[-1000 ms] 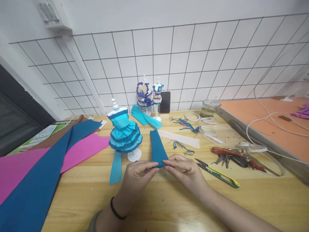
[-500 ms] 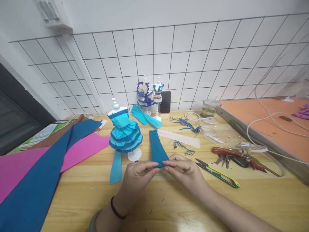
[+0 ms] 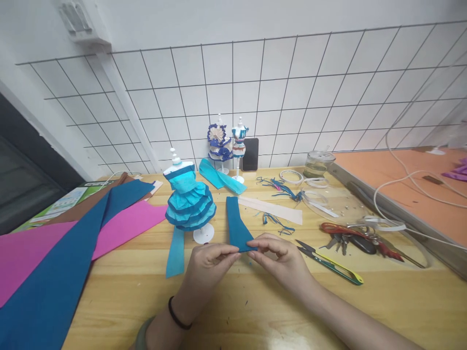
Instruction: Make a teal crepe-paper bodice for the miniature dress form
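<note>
A dark teal strip of crepe paper (image 3: 237, 223) lies lengthwise on the table, its near end raised between my hands. My left hand (image 3: 207, 265) pinches that near edge at its left side between thumb and forefinger. At the right corner, my right hand (image 3: 279, 255) pinches the same edge, stretching it wider than the far end. Just beyond my left hand stands a small white dress form (image 3: 190, 197) in a ruffled turquoise paper dress with dark teal trim. A turquoise strip (image 3: 176, 253) lies beside its base.
Thread snips (image 3: 330, 264) and a bunch of keys (image 3: 355, 241) lie to the right. A pale strip (image 3: 273, 209) and teal scraps (image 3: 279, 224) sit beyond my right hand. Two small dress forms and a phone (image 3: 250, 154) stand at the back. Pink paper (image 3: 126, 228) covers the left.
The near end of the teal strip is drawn out flatter and a little wider as my right hand shifts slightly. Both hands keep their pinch; the view moves very slightly.
</note>
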`<state>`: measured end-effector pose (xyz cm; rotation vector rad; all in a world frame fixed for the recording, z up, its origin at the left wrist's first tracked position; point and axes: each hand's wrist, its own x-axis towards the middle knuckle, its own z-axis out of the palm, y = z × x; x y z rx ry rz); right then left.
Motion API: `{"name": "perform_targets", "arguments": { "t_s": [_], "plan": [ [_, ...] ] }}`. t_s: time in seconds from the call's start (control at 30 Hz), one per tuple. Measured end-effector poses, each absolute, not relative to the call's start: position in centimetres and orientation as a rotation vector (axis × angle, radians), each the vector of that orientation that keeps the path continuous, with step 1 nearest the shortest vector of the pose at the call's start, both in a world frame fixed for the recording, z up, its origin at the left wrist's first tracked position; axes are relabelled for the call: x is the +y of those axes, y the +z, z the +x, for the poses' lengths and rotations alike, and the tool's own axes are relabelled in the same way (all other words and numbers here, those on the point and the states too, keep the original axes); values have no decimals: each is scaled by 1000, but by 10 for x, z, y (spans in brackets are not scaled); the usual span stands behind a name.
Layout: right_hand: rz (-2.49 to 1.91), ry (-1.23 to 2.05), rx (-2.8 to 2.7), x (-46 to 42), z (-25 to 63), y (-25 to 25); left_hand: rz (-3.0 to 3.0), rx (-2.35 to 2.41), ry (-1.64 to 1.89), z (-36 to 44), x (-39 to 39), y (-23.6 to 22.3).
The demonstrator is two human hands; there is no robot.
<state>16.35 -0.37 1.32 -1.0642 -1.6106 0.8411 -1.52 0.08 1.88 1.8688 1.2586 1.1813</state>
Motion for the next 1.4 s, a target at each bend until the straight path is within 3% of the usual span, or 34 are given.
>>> {"name": "perform_targets", "arguments": {
  "t_s": [0.73, 1.4],
  "plan": [
    [-1078, 832, -1627, -3, 162, 8, 1670, 1154, 1060, -11, 0, 7],
    [-1095, 1366, -1066, 3, 161, 10, 1166, 1089, 1038, -10, 8, 7]
  ]
}}
